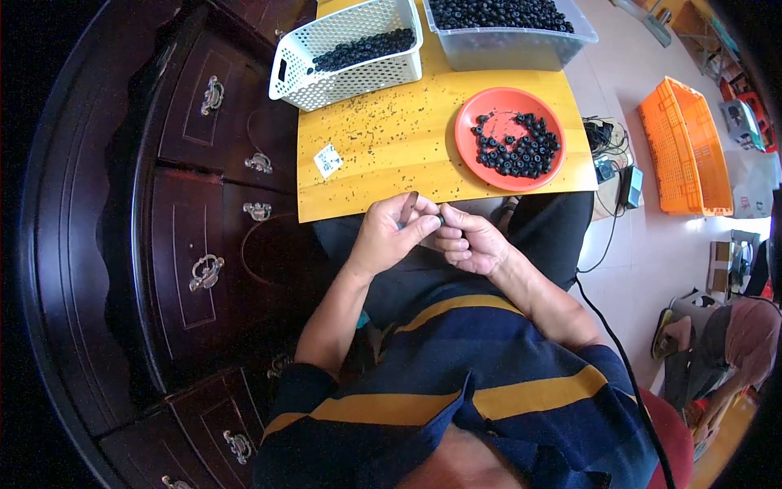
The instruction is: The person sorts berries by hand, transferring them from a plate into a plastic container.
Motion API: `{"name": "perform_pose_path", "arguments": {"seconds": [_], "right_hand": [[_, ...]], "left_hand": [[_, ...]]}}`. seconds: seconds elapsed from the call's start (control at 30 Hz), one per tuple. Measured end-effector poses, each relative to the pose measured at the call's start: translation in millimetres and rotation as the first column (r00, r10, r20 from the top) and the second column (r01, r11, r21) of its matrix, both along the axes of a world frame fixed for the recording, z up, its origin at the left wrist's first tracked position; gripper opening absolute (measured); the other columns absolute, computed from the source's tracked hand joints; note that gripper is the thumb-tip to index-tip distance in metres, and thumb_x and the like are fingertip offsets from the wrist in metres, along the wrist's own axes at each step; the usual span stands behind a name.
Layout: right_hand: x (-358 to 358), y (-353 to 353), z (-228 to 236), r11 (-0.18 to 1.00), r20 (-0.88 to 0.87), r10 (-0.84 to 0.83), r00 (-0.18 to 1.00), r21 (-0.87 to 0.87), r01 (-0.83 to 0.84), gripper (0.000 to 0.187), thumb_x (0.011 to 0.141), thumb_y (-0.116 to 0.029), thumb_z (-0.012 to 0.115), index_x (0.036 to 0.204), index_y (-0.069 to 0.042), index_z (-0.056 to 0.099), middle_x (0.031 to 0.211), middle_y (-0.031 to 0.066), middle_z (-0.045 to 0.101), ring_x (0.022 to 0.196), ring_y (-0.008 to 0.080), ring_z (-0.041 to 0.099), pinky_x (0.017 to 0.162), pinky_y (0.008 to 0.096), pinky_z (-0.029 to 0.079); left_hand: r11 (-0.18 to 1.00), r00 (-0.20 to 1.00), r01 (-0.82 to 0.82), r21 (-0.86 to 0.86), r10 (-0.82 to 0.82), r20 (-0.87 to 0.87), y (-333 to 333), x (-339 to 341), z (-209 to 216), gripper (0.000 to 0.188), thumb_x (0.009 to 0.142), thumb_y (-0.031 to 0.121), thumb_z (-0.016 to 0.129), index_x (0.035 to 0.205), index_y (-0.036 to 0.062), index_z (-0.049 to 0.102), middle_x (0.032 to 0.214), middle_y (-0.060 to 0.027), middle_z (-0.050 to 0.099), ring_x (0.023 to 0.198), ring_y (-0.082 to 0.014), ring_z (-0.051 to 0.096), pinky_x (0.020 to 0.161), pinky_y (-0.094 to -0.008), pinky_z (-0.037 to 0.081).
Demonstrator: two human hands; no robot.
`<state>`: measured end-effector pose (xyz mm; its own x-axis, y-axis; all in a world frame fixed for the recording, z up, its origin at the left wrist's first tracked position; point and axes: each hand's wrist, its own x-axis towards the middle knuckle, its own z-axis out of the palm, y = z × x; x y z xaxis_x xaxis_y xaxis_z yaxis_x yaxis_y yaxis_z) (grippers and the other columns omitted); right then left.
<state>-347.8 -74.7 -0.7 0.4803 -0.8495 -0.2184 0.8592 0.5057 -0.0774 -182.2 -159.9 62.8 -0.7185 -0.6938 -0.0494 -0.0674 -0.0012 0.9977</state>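
A small dark round part sits at the centre of the frame, just below the near edge of the table, pinched between the fingertips of both hands. The left hand closes its thumb and forefinger narrowly on the part and on a thin dark tool or piece beside it; which of the two it is cannot be told. The right hand meets it from the right, fingers curled in and tips touching the same part. Both hands hover over the person's lap, apart from the table surface.

Just above the hands lies the yellow wooden tabletop, speckled with fine dark crumbs. A small white paper packet lies on it at centre left. At upper right of the tabletop stands a round orange plastic plate, roughly half covered with small black ring-shaped pieces.

Along the top edge, a white perforated plastic basket holds a shallow layer of the same black pieces, and a clear plastic tub beside it is filled close to the rim.

Judged by these quantities, a large stock remains; which container holds finished pieces cannot be told.

A dark carved wooden cabinet fills the left; an orange plastic crate lies on the floor at right.
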Motion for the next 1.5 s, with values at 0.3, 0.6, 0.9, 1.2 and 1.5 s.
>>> {"name": "perform_pose_path", "arguments": {"seconds": [0.3,0.6,0.9,1.2,1.5], "right_hand": [[-0.4,-0.3,-4.5,0.999,0.05,-0.019,0.999,0.044,0.017,0.026,0.101,-0.035,0.06,0.105,-0.01,0.058,0.067,-0.0072,0.043,0.05,0.002,0.038,0.039,0.0153,0.031],[1.0,1.1,0.9,0.999,0.0,-0.045,0.999,0.023,0.045,0.022,0.1,-0.03,0.06,0.11,-0.01,0.057,0.069,-0.006,0.047,0.05,0.0018,0.041,0.04,0.0145,0.032],[1.8,1.5,0.1,0.993,-0.051,-0.106,0.993,0.056,0.108,0.016,0.099,-0.026,0.062,0.105,-0.012,0.058,0.07,-0.0055,0.048,0.05,0.0026,0.041,0.04,0.0154,0.031],[3.7,-4.5,16.0,0.978,-0.099,-0.125,0.987,0.156,0.14,0.017,0.1,-0.028,0.061,0.093,-0.013,0.057,0.067,-0.0062,0.045,0.05,0.0023,0.04,0.039,0.0158,0.03],[1.4,-3.4,17.3,0.982,0.018,-0.111,0.994,0.155,0.107,0.027,0.099,-0.034,0.063,0.088,-0.01,0.057,0.064,-0.0071,0.046,0.049,0.0026,0.041,0.038,0.0166,0.029]], "left_hand": [[0.97,0.982,-0.015,-0.243,0.061,0.181,-6.0,2.4,6.2,0.022,0.088,0.019,0.075,0.094,0.0016,0.063,0.075,-0.0025,0.066,0.066,-0.0095,0.063,0.059,-0.0274,0.049],[0.586,0.936,0.171,-0.792,0.155,0.317,1.5,-7.2,13.9,0.043,0.085,0.047,0.075,0.085,0.0075,0.059,0.068,-0.0075,0.064,0.06,-0.0261,0.066,0.054,-0.0364,0.05],[0.514,0.909,0.227,-0.827,0.192,0.369,-3.6,-6.9,-0.5,0.045,0.086,0.053,0.069,0.085,0.0091,0.059,0.065,-0.0066,0.066,0.059,-0.0295,0.068,0.052,-0.0422,0.052],[0.487,0.93,0.184,-0.854,0.194,0.312,-6.5,-9.8,-2.6,0.043,0.086,0.046,0.073,0.074,0.0089,0.057,0.063,-0.0062,0.063,0.056,-0.0267,0.066,0.05,-0.0384,0.049],[0.501,0.935,0.145,-0.853,0.212,0.284,-8.3,-10.3,13.7,0.046,0.082,0.049,0.076,0.078,0.0078,0.056,0.066,-0.0063,0.065,0.058,-0.0266,0.066,0.051,-0.0381,0.05]]}}
